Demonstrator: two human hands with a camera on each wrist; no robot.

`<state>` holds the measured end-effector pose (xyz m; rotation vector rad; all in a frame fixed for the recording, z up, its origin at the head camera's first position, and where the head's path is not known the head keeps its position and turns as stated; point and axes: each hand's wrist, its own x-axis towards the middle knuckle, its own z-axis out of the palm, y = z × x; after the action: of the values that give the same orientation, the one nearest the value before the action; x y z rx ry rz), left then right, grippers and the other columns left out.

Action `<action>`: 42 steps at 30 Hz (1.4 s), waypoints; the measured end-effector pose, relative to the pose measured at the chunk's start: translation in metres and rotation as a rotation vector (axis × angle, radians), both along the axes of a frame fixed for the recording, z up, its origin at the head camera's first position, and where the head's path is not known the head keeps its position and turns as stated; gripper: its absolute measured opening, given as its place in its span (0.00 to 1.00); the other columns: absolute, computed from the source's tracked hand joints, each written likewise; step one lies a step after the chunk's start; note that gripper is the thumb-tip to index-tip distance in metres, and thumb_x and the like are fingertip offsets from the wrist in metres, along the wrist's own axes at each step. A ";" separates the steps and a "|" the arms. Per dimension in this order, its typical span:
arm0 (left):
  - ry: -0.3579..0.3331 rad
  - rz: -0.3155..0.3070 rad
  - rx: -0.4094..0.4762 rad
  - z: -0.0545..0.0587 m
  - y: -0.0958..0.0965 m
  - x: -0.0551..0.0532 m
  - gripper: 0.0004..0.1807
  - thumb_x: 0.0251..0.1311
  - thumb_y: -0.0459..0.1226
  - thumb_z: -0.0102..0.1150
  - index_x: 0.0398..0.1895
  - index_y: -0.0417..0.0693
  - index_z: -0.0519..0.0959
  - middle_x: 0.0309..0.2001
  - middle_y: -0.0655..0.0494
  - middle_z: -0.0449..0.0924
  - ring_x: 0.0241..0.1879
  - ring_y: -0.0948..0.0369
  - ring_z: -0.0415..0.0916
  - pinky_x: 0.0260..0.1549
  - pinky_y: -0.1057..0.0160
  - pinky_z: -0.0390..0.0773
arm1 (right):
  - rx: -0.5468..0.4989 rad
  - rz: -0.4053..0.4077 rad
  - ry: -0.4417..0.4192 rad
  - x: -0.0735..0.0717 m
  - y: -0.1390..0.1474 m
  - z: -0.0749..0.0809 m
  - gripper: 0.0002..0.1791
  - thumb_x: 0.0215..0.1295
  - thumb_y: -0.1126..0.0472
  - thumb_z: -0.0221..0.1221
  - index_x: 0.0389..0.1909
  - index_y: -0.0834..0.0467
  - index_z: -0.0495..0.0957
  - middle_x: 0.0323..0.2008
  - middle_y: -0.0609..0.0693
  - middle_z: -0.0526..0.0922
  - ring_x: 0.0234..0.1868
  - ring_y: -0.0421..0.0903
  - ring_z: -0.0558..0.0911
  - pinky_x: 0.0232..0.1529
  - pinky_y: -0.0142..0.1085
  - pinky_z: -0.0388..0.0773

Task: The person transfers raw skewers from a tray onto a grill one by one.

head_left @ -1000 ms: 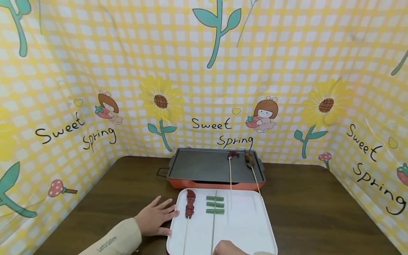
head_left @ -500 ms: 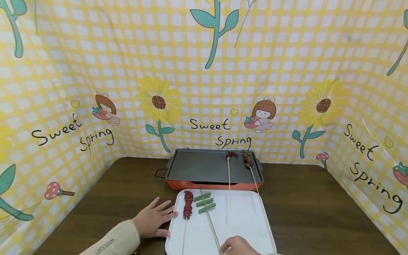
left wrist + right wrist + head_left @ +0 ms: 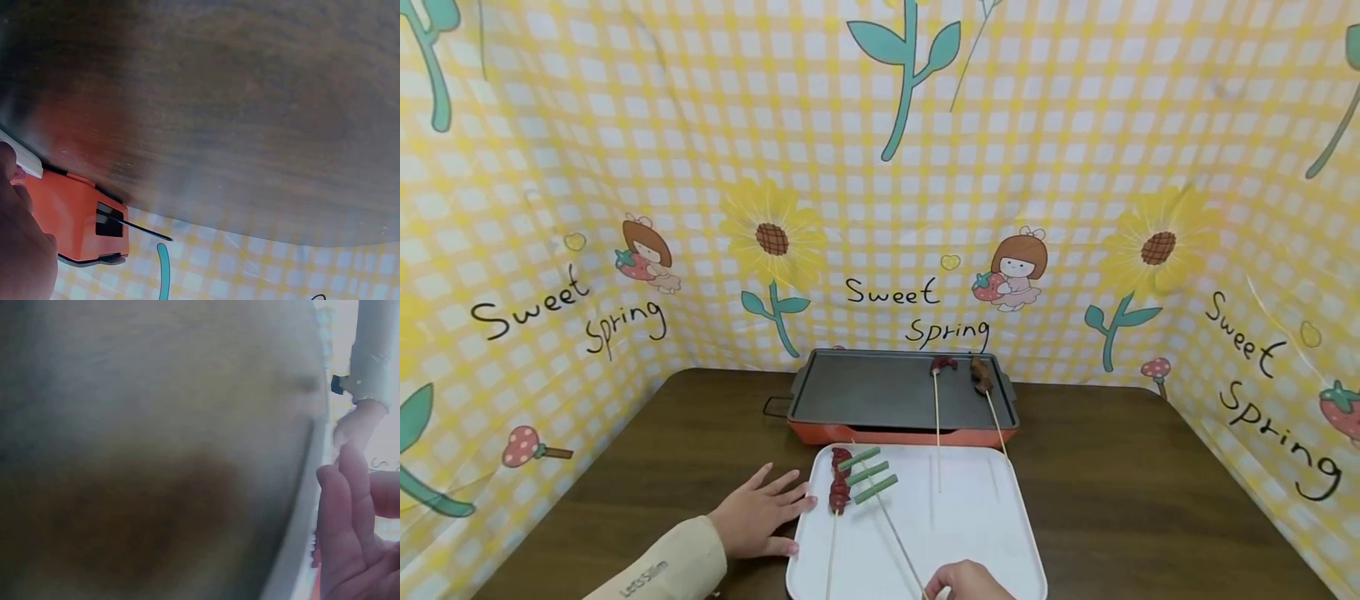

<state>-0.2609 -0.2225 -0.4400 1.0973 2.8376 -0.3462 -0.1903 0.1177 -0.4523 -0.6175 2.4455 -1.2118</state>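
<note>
One green skewer [image 3: 867, 473] was held over the white tray [image 3: 992, 525], pinched near its lower end by the right hand [image 3: 967, 581]; the left hand [image 3: 756, 514], spread and gripping nothing, was rested at the tray's edge. The loaded end was best raised clear of the red skewer [image 3: 838, 497], overlapped in view.

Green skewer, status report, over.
Right hand pinching green skewer by its stick. Left hand at left edge of white tray. Red skewer partly overlapped in head view; contact unclear.
</note>
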 end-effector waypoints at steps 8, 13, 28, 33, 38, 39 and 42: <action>0.019 -0.008 0.002 0.004 -0.001 0.001 0.38 0.62 0.66 0.43 0.70 0.57 0.69 0.68 0.56 0.68 0.72 0.51 0.58 0.66 0.40 0.55 | -0.053 -0.034 -0.114 -0.001 -0.002 0.022 0.04 0.55 0.75 0.61 0.29 0.65 0.80 0.15 0.46 0.71 0.19 0.38 0.68 0.23 0.30 0.65; 0.043 -0.028 -0.003 0.002 0.001 0.004 0.39 0.62 0.67 0.41 0.69 0.56 0.70 0.68 0.55 0.69 0.71 0.52 0.59 0.65 0.40 0.58 | -0.128 -0.050 -0.118 -0.004 -0.006 0.035 0.05 0.54 0.73 0.62 0.32 0.65 0.80 0.13 0.45 0.73 0.14 0.35 0.69 0.19 0.28 0.68; 0.070 -0.038 -0.029 -0.002 0.003 0.002 0.40 0.62 0.68 0.37 0.69 0.57 0.70 0.67 0.57 0.70 0.71 0.53 0.60 0.64 0.42 0.59 | -0.259 -0.179 -0.127 -0.050 -0.042 0.077 0.10 0.58 0.72 0.60 0.41 0.69 0.79 0.13 0.48 0.77 0.12 0.35 0.75 0.20 0.33 0.80; 0.053 -0.053 0.005 -0.005 0.004 0.001 0.39 0.63 0.67 0.35 0.69 0.57 0.70 0.68 0.56 0.69 0.70 0.52 0.60 0.63 0.41 0.60 | -0.267 -0.182 -0.101 -0.058 -0.046 0.079 0.10 0.58 0.72 0.60 0.41 0.69 0.79 0.13 0.48 0.77 0.12 0.36 0.75 0.20 0.35 0.81; 0.030 -0.036 0.011 -0.006 -0.001 0.001 0.40 0.63 0.68 0.35 0.69 0.57 0.70 0.68 0.56 0.69 0.70 0.52 0.60 0.64 0.40 0.60 | -0.282 -0.196 -0.091 -0.069 -0.052 0.079 0.08 0.57 0.73 0.60 0.39 0.69 0.78 0.13 0.49 0.77 0.12 0.37 0.75 0.20 0.35 0.81; 0.029 -0.036 0.017 -0.007 -0.001 0.000 0.40 0.63 0.68 0.35 0.69 0.57 0.70 0.68 0.56 0.70 0.70 0.51 0.60 0.63 0.40 0.60 | -0.279 -0.202 -0.086 -0.072 -0.053 0.079 0.08 0.58 0.73 0.60 0.39 0.69 0.78 0.13 0.49 0.78 0.12 0.37 0.75 0.20 0.35 0.81; 0.023 -0.030 0.024 -0.007 -0.002 -0.003 0.40 0.62 0.68 0.35 0.69 0.57 0.70 0.67 0.56 0.70 0.70 0.51 0.60 0.64 0.39 0.59 | -0.271 -0.230 -0.065 -0.083 -0.052 0.081 0.08 0.59 0.72 0.61 0.39 0.70 0.78 0.15 0.50 0.78 0.12 0.37 0.76 0.22 0.36 0.82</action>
<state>-0.2635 -0.2242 -0.4466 1.1485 2.8554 -0.3306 -0.2734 0.0652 -0.3717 -0.3641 2.3668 -1.6452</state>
